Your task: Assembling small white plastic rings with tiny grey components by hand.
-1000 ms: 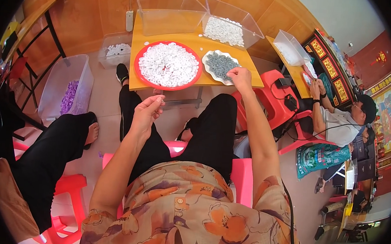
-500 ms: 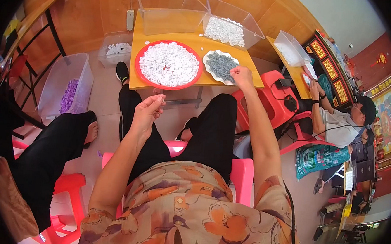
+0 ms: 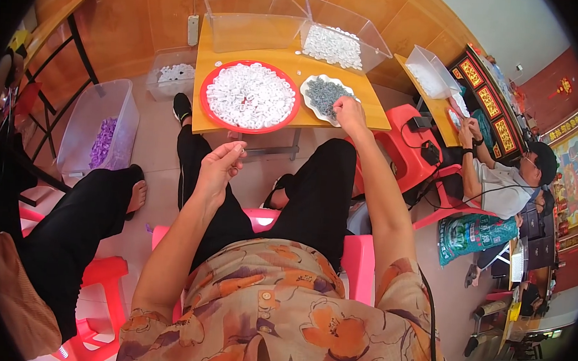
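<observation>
Over my lap, just short of the table edge, my left hand (image 3: 220, 166) is closed in a pinch with a small pale piece at its fingertips, too small to name. My right hand (image 3: 351, 114) reaches to a white scalloped dish (image 3: 308, 102) holding many small grey pieces (image 3: 327, 91). Its fingers are pinched together at the dish's right side, and what they hold, if anything, is hidden. To the left of the dish, a round red tray (image 3: 207, 110) is heaped with small white ring-like plastic pieces (image 3: 251, 94).
Two clear bins (image 3: 253, 20) stand at the table's back, the right one with white pieces (image 3: 332, 46). A red stool (image 3: 399, 144) stands right of the table. A floor bin (image 3: 124, 129) holds purple pieces. One person sits at left, another (image 3: 503, 185) works at right.
My right hand has shifted slightly left and lower over the grey pieces. The left hand is almost still, moved a touch to the right.
</observation>
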Tool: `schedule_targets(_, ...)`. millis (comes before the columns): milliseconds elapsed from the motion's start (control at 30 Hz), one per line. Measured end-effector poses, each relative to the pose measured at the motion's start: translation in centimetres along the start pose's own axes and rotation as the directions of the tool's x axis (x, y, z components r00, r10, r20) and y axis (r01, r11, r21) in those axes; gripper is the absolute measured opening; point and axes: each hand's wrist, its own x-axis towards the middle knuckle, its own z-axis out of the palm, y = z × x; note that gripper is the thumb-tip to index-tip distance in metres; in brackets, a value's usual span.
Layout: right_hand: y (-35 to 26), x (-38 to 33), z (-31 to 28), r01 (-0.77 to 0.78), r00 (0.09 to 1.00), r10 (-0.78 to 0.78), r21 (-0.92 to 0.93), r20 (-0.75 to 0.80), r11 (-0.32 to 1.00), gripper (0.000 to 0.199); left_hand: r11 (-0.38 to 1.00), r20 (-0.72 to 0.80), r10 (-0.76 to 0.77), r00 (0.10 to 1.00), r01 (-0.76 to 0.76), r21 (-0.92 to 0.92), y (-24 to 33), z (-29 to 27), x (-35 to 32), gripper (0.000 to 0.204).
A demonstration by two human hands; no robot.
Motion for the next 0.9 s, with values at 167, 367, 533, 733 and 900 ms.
schedule_targets(167,0.6,-0.5,-0.5,0.162,0.986,-0.163,0.017,0.024,0.987,0.013,1.000,0.004,0.005,1.000,-0.005,-0.012,-0.1,0.0,0.2,0.025)
schedule_targets(367,-0.7,-1.3,-0.8,0.213,0.976,-0.212,-0.029,0.049,0.977,0.013,1.000,-0.014,-0.016,1.000,0.015,-0.011,-0.6,-0.1,-0.2,0.024)
schedule_targets(533,0.8,-0.4,0.3,0.075,0.996,-0.073,0.056,-0.050,0.996,0.011,1.000,-0.004,-0.008,1.000,0.008,-0.007,-0.1,0.2,-0.3,0.023)
schedule_targets(733,1.5,0.7,-0.1,-0.088,0.993,0.107,0.334,-0.040,0.938,0.011,1.000,-0.010,0.006,1.000,-0.006,-0.014,0.0,0.2,-0.4,0.024)
schedule_targets(900,0.5,0.5,0.2,-0.223,0.971,0.236,0.496,0.039,0.839,0.012,1.000,-0.019,-0.013,1.000,0.013,-0.001,-0.2,-0.1,-0.7,0.023)
